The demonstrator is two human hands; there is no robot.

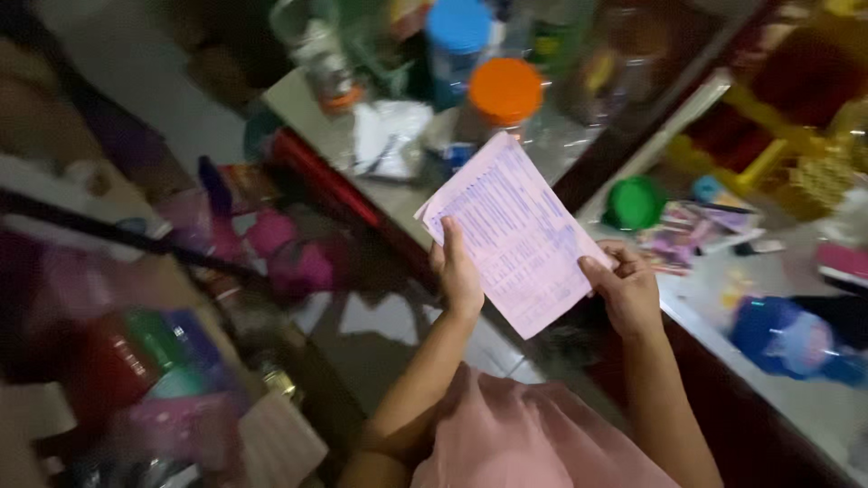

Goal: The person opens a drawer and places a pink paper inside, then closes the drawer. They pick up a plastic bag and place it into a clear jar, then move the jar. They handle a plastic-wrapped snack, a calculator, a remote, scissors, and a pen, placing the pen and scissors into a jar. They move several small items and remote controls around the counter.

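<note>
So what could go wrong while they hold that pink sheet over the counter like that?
The pink sheet is pinched only at its edges by the left hand and right hand, so it might bend or slip. Jars such as the orange-lidded jar stand close behind; a careless reach could knock one.

Pink printed sheet (511, 230); orange-lidded jar (503, 95); blue-lidded jar (458, 36).
</note>
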